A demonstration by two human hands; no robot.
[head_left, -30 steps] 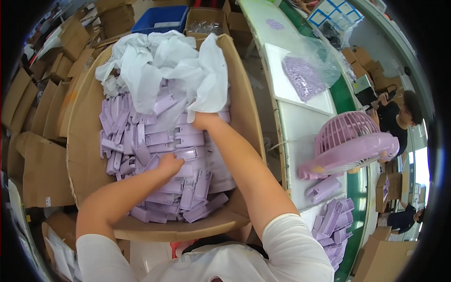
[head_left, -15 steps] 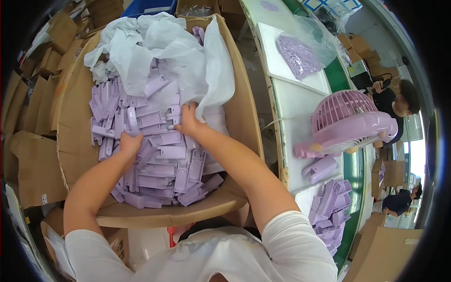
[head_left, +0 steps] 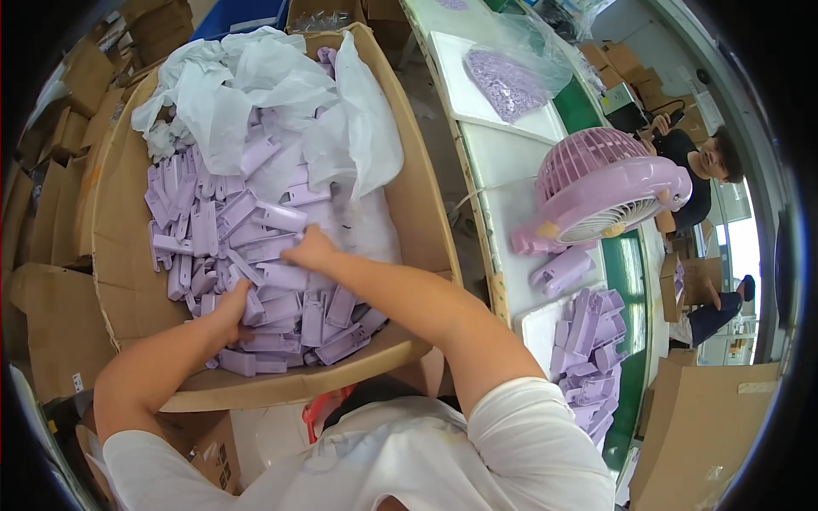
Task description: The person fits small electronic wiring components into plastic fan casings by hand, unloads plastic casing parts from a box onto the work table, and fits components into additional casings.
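Lilac plastic casings [head_left: 281, 217] are lying heaped in the big cardboard carton [head_left: 422, 187], and we are leaning right in over them! Our left hand [head_left: 230, 313] is straddling the end of one casing near the close side, thumb and fingers parted around it; whether it is truly clamping, we cannot tell. Our right hand [head_left: 313, 249] is resting at the pile's middle-right, fingertips by a casing, its hold hidden from us. By our reading, we are handling loose pieces, and the next move is calling for a clean lift, since neighbours are leaning in and could be snagging. Watching the edges: both forearms are crossing the near rim, white plastic sheeting [head_left: 366, 111] is crowding the far end, and the friendliest room is lying over the pale liner [head_left: 375, 226] beside the right wall. Beyond, the bench [head_left: 503, 162] is carrying a pinkish-purple fan [head_left: 596, 187].
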